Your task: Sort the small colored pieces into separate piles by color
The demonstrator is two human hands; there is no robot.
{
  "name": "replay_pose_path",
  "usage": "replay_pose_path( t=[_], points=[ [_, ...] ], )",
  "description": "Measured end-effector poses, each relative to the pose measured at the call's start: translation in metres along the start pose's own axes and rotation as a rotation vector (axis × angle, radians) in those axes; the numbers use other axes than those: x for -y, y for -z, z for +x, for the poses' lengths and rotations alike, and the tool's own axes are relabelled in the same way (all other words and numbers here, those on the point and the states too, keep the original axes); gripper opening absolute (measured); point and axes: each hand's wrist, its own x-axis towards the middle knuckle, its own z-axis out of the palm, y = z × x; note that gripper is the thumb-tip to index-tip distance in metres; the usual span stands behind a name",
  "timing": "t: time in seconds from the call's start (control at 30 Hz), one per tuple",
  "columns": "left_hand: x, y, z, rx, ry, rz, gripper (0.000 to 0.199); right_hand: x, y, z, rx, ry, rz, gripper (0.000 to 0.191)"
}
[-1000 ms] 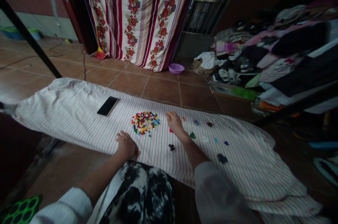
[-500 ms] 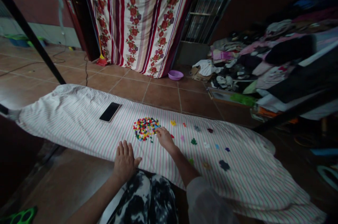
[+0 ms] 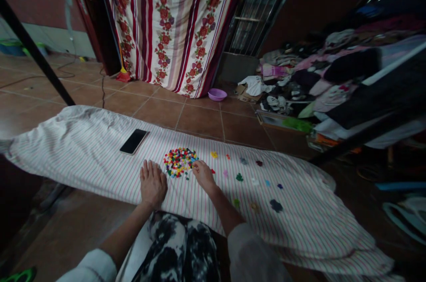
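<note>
A round pile of small multicoloured pieces [image 3: 178, 163], perhaps beads or tiny bricks, lies on a striped cloth [image 3: 109, 171]. At the pile's right edge is my right hand [image 3: 203, 175], fingertips pinched together; whatever is between them is too small to make out. My left hand [image 3: 153, 184] rests flat on the cloth near the pile's lower left, fingers stretched out and holding nothing. Small groups sorted by colour spread to the right, among them yellow pieces [image 3: 214, 154], dark green pieces [image 3: 239, 177], white pieces [image 3: 254, 181] and dark grey-blue pieces [image 3: 276, 205].
A phone [image 3: 134, 141] with a dark screen lies on the cloth left of the pile. Beyond the cloth, a purple basin [image 3: 217, 94] stands on the tiled floor before a flowered curtain [image 3: 179, 29]. Heaped clothes [image 3: 309, 73] fill the right. Dark poles slant at both sides.
My left hand has moved forward, further onto the cloth, and lies flat there. My right hand stays at the pile's right edge, still pinched. The whole view has shifted slightly.
</note>
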Motion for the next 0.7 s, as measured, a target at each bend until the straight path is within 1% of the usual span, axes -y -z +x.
replay_pose_path(
  t=[0.17, 0.3, 0.4, 0.5, 0.6, 0.7],
  points=[
    [0.001, -0.011, 0.006, 0.024, -0.005, 0.045, 0.059, 0.004, 0.001, -0.003, -0.010, -0.001, -0.009, 0.015],
    [0.000, -0.012, 0.007, 0.013, -0.013, 0.077, 0.056, 0.006, 0.002, -0.005, -0.013, 0.011, -0.026, 0.016],
    [0.000, -0.008, 0.009, -0.029, -0.038, 0.073, 0.049, 0.006, 0.003, -0.005, -0.011, 0.012, -0.025, 0.016],
    [0.001, -0.008, 0.013, -0.096, -0.076, 0.056, 0.039, 0.005, 0.003, -0.005, -0.006, 0.019, -0.025, 0.016],
    [0.005, -0.013, 0.014, -0.164, -0.093, 0.034, 0.032, 0.004, 0.003, -0.005, -0.003, 0.028, -0.032, 0.020],
    [0.007, -0.020, 0.014, -0.195, -0.099, 0.011, 0.028, 0.003, 0.001, -0.004, -0.010, 0.012, -0.035, 0.021]
  ],
)
